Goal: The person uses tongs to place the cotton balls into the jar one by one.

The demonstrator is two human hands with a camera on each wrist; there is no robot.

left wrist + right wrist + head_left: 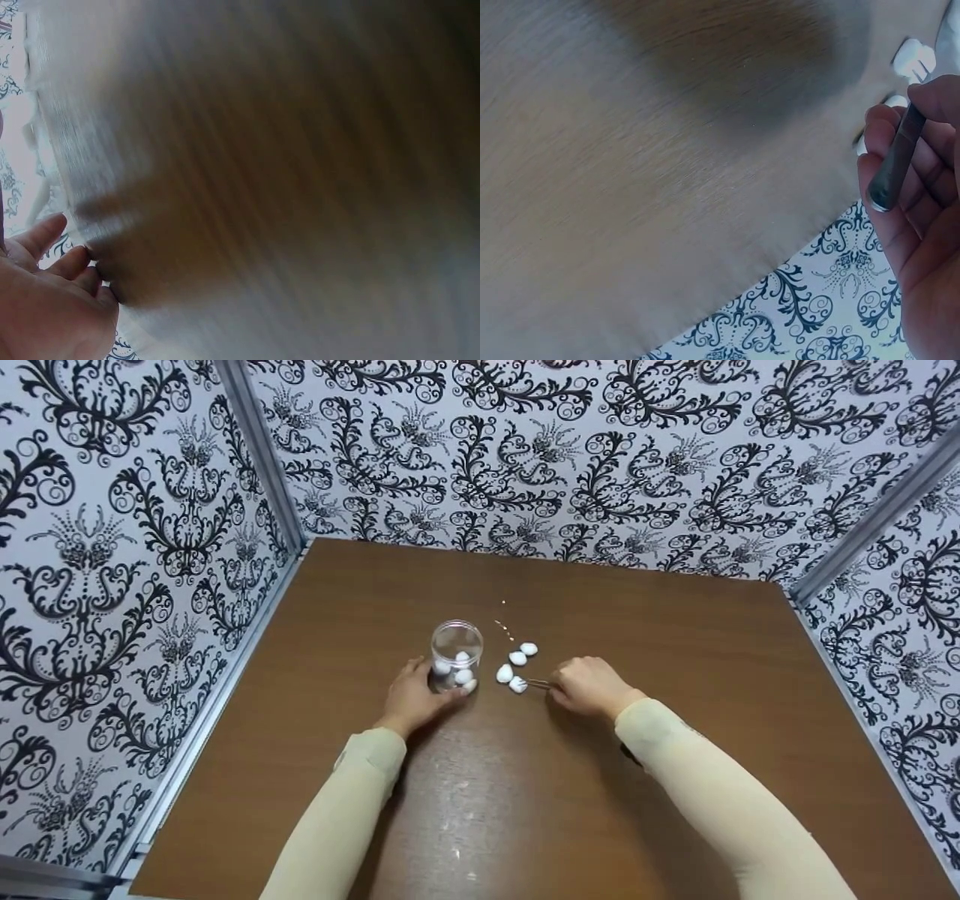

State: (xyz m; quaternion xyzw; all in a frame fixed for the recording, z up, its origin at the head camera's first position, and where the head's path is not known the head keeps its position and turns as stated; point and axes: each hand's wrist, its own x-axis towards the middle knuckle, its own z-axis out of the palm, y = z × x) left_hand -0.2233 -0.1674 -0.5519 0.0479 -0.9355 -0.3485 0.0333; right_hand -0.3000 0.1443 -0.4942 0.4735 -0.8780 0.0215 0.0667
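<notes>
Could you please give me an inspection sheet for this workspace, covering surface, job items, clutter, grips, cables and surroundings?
Surface: brown wood-grain table, with light glare near the person.
Job's things: open clear jar, upright, with white balls inside; four loose balls on the table to its right; metal tweezers.
Clutter: a few small pale specks beyond the loose balls.
Grips: left grip holds the jar; right grip holds the tweezers, tips at one loose ball; whether they pinch it is unclear.
Cables: nothing seen.
Surroundings: black-and-white patterned walls, metal posts at the corners.
</notes>
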